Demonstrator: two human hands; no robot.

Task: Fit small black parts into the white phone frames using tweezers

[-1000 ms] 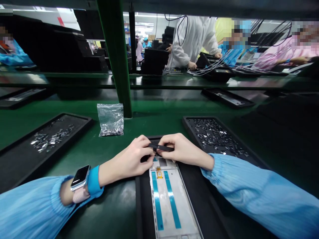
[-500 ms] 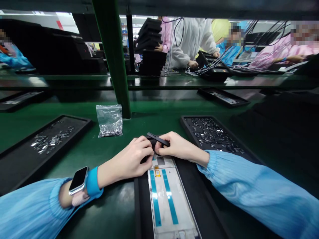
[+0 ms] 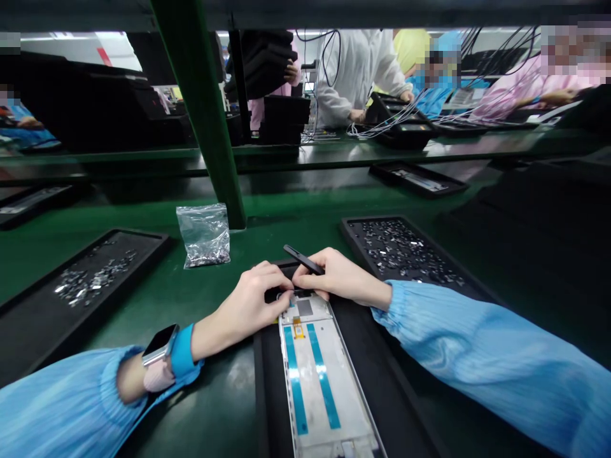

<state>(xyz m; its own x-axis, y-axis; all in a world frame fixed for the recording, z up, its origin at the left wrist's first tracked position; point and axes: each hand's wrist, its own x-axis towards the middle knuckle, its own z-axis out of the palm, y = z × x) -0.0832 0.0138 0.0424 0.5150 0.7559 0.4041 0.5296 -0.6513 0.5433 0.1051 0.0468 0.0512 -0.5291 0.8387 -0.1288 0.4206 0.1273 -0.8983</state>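
A silvery phone frame [image 3: 312,375] with two blue strips and a small orange flex piece lies lengthwise in a black tray [image 3: 382,381]. My left hand [image 3: 260,296] is at the frame's upper left corner, thumb and forefinger closed together; whatever is between the tips is too small to make out. In my right hand [image 3: 341,277] I grip slim black tweezers [image 3: 301,259], slanted, their back end pointing up and left. The tweezers' tips are hidden behind my fingers at the frame's top edge.
Loose small metal parts lie in a black tray [image 3: 153,238] on the left and another tray [image 3: 351,229] on the right. A clear bag [image 3: 204,235] of small parts stands before a green post [image 3: 210,127]. Beyond the ledge, people handle black trays and cables.
My right hand has tilted the tweezers a little and shifted slightly. My left fingers have opened out somewhat at the frame's corner. Across the bench, a person has lifted the upper stacked black trays.
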